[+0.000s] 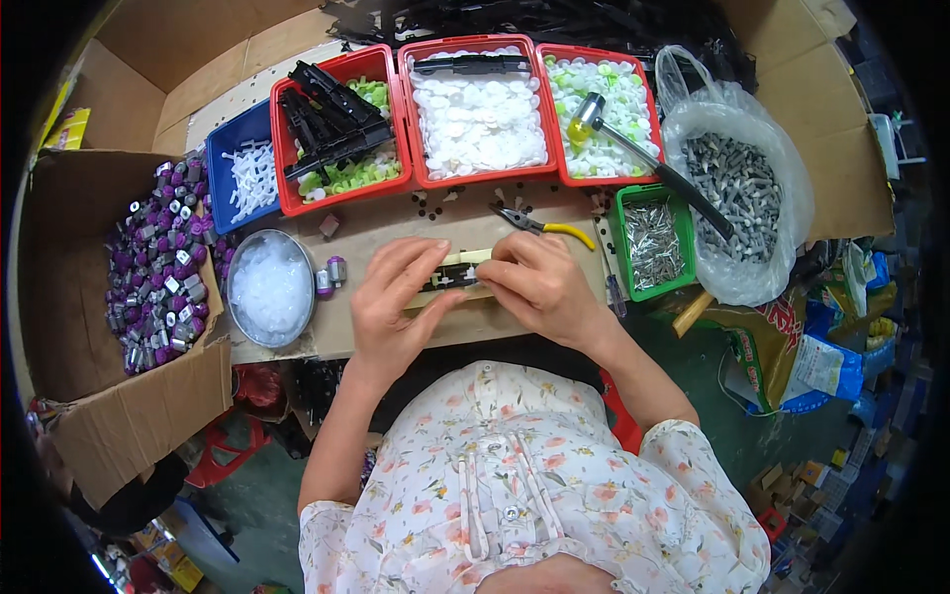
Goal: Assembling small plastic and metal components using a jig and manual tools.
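A slim black plastic housing [450, 277] with small white parts in it lies crosswise between my hands, just over the near edge of the workbench. My left hand [388, 302] grips its left end, fingers along the far side and thumb on the near side. At the other end my right hand [547, 287] pinches with bent fingers, which hide that part of the housing. A cream-coloured strip [469, 256] runs along the far side of the housing, between the fingertips of both hands. Beyond my right hand lie pliers [539, 226] with yellow handles.
Red bins [479, 182] of white and green discs line the back, black housings on the left one. A hammer [648, 158] slants across the right one. Nearby are a blue bin [220, 158], a metal bowl [269, 287], a green tray [661, 292] and a carton [139, 426] of purple-silver parts.
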{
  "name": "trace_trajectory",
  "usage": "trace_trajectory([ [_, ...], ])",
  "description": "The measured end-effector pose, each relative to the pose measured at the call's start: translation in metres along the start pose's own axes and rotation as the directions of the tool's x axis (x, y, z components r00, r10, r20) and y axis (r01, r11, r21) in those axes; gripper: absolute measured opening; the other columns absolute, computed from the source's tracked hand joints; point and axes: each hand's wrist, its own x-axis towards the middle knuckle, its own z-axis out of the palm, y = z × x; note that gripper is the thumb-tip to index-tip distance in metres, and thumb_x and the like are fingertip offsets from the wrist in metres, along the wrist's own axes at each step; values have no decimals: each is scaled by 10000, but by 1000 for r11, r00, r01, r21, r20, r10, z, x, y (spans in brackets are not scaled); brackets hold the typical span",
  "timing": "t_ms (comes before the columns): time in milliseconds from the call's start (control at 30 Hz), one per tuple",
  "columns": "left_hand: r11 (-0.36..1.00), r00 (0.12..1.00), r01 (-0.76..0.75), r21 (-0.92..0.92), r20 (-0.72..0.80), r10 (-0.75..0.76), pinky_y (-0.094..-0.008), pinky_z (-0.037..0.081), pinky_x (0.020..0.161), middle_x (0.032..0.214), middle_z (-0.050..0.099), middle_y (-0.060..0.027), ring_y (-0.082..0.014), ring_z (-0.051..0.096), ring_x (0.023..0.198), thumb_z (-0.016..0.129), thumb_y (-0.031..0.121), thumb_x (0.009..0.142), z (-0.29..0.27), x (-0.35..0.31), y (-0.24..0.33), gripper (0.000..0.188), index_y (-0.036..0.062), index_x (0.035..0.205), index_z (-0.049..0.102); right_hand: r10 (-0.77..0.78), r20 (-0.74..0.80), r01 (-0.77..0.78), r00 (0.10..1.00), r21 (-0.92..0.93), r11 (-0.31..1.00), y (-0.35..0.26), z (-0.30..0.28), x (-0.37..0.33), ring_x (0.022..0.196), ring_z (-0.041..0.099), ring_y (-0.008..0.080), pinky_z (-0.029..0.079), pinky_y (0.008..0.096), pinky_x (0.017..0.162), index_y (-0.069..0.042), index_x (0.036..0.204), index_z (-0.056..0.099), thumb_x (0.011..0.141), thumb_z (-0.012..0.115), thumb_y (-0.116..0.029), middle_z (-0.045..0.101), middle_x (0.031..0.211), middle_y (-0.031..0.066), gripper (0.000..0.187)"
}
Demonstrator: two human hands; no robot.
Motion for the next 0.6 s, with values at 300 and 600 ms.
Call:
trace_trajectory([
  [300, 941, 988, -149, 303, 9, 154, -423, 509, 820, 1044, 647, -108, -310, 590, 1005, 792, 47, 692, 9, -32, -9, 312, 30, 989, 699, -33, 84, 42, 996, -106, 993, 0, 17, 7, 803, 589, 209, 392, 345, 701, -79, 904, 663, 760, 714, -96, 563, 850, 44, 154],
  [600, 899, 971, -236, 369, 57, 231, -426, 490, 818, 1084, 636, -98, -297, 571, 1039, 772, 99, 732, 14, -37, -13, 284, 37, 1001, 702, -38, 260, 80, 965, -156, 985, -6, 10, 18, 827, 584, 221, 392, 352, 706, -76, 918, 647, 774, 702, -102, 552, 877, 50, 156],
])
